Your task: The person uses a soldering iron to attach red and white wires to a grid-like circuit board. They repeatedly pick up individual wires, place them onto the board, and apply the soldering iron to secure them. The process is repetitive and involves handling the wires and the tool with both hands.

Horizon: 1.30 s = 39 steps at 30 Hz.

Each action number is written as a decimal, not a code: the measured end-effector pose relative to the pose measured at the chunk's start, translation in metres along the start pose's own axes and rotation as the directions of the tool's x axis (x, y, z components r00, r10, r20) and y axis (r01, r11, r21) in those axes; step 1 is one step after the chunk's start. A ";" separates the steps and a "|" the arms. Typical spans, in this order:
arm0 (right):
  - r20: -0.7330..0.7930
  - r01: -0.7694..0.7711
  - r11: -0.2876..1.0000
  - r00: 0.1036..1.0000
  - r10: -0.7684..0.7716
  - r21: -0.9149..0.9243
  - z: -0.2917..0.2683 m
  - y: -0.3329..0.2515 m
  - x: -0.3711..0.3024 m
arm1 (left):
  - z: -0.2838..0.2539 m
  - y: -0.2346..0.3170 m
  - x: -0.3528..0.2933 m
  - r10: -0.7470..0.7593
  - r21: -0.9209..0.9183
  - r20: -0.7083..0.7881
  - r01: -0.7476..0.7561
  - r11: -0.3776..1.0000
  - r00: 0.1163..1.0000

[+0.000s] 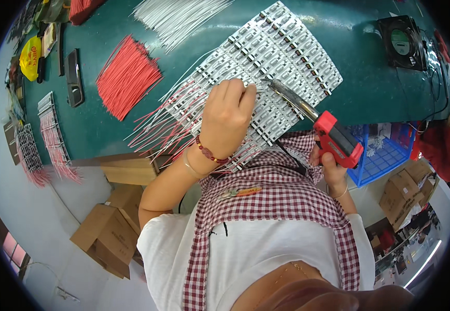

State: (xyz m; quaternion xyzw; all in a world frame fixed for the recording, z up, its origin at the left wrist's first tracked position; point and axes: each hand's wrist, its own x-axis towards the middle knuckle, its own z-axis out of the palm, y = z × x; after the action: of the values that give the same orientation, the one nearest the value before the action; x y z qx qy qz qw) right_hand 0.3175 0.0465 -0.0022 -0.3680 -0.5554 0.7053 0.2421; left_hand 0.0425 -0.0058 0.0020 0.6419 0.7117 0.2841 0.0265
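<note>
- Lying aslant on the tabletop [349,46], the panel [271,57] is likely light, stiff and fragile, best held by its edges.
- Silvery-white, ridged in rows, trailing red and white wires [165,119].
- Left hand [227,114]: fingers bunched over it; grip unclear.
- Right hand [331,168]: wrapped round the red-black soldering gun [339,140].

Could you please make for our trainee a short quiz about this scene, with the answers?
1. Which of the person's hands holds the red-and-black soldering gun?
2. True or false: the loose bundle of red wires lies to the right of the panel.
3. What colour is the plastic basket at the right?
a) yellow
b) blue
c) white

Key:
1. The right hand.
2. False; it lies to the left.
3. b
</note>
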 end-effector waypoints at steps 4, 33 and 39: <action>0.036 -0.021 0.998 0.999 0.024 -0.061 -0.006 0.003 0.001 | -0.001 -0.001 0.000 -0.004 0.014 0.028 0.004 1.000 1.000; 0.074 0.150 0.813 0.989 -0.132 -0.563 -0.009 0.016 -0.008 | -0.001 -0.001 0.000 0.005 0.033 0.052 -0.007 0.999 0.999; -0.153 -0.045 0.962 0.988 0.003 -0.269 -0.002 0.005 -0.018 | -0.001 -0.001 -0.001 0.006 0.034 0.050 -0.007 0.999 0.999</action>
State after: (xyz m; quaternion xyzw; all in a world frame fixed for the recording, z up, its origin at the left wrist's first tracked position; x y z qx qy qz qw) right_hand 0.3310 0.0327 -0.0025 -0.4567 -0.6224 0.5956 0.2220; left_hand 0.0417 -0.0069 0.0022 0.6514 0.7134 0.2562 0.0324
